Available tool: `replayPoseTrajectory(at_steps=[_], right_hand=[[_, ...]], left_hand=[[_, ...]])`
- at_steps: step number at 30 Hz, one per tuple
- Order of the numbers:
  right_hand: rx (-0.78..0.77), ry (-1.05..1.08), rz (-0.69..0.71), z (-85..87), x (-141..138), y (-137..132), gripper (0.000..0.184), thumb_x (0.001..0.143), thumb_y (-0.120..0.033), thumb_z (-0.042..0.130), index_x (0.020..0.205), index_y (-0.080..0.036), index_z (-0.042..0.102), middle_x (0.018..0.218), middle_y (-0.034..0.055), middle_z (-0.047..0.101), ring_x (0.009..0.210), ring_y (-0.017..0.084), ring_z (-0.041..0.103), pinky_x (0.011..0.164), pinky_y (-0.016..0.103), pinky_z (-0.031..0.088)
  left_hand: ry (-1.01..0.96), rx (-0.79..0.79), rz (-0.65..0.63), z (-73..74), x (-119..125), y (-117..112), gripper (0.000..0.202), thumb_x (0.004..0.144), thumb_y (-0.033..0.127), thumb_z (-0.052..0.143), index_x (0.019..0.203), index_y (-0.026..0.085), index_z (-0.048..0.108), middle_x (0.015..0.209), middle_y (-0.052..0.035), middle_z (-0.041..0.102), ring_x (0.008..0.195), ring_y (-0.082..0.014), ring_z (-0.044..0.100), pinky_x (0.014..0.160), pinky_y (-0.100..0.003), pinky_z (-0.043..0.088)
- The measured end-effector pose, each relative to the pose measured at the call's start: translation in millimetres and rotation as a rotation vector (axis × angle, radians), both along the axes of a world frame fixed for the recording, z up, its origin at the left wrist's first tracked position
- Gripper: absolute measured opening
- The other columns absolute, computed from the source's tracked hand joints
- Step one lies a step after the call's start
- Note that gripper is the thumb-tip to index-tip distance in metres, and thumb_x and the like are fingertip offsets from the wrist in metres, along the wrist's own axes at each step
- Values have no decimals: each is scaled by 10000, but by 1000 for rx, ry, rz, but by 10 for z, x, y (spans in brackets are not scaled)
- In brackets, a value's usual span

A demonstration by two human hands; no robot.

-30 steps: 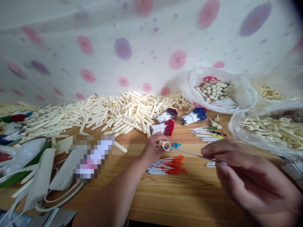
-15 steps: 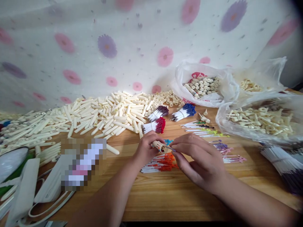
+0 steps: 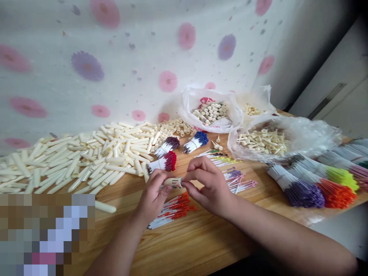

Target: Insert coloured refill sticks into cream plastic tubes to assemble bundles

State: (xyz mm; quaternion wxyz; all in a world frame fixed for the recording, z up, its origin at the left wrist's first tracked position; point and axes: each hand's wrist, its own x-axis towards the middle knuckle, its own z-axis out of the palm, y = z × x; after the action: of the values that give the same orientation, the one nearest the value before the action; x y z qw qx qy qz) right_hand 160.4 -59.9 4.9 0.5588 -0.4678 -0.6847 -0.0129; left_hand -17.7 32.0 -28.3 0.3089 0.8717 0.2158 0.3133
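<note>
In my left hand (image 3: 153,193) is a cream slotted pen barrel (image 3: 174,182), lying level between thumb and fingers with its open end to the right. Coloured bits show through its slots. My right hand (image 3: 211,188) pinches at that open end; the thin pen refill in its fingertips is mostly hidden. Just below the hands lie loose orange-tipped refills (image 3: 178,207). Purple-tipped refills (image 3: 232,173) and pink-tipped refills (image 3: 243,186) are spread behind my right hand. Beyond my left hand sits a banded bundle of red-tipped refills (image 3: 165,161).
A large heap of cream pen tubes (image 3: 112,153) covers the left back. Clear plastic bags hold assembled-looking barrels (image 3: 212,111) and cream pointed parts (image 3: 261,142). Bundled refills (image 3: 304,191) line the table's right side. A blurred patch hides the lower left.
The view has swung right, showing more bundles there. My right fingertips have come closer to the barrel's end, and the refill that stuck out between them is now mostly hidden.
</note>
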Motion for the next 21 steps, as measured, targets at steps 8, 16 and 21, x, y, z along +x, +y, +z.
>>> replayPoseTrajectory(at_steps=[8, 16, 21], right_hand=[[-84, 103, 31, -78, -2, 43, 95, 788, -96, 596, 801, -185, 629, 847, 36, 564, 811, 147, 549, 714, 288, 456], [-204, 291, 95, -195, -61, 50, 78, 839, -167, 578, 843, -212, 642, 945, 43, 590, 911, 152, 569, 817, 307, 455], [-277, 353, 150, -203, -56, 77, 95, 848, -231, 580, 804, -218, 663, 958, 51, 606, 917, 163, 586, 803, 315, 478]], left_hand=[[-76, 184, 171, -38, 13, -6, 243, 889, 342, 514, 1017, 169, 626, 926, -65, 523, 881, -184, 528, 772, -299, 447], [-99, 263, 261, -27, 1, -36, 216, 864, 316, 564, 1022, 194, 646, 900, -55, 518, 852, -176, 535, 753, -296, 455], [-113, 250, 257, -26, -8, -19, 223, 858, 326, 572, 1016, 188, 645, 894, -55, 516, 852, -178, 531, 759, -294, 443]])
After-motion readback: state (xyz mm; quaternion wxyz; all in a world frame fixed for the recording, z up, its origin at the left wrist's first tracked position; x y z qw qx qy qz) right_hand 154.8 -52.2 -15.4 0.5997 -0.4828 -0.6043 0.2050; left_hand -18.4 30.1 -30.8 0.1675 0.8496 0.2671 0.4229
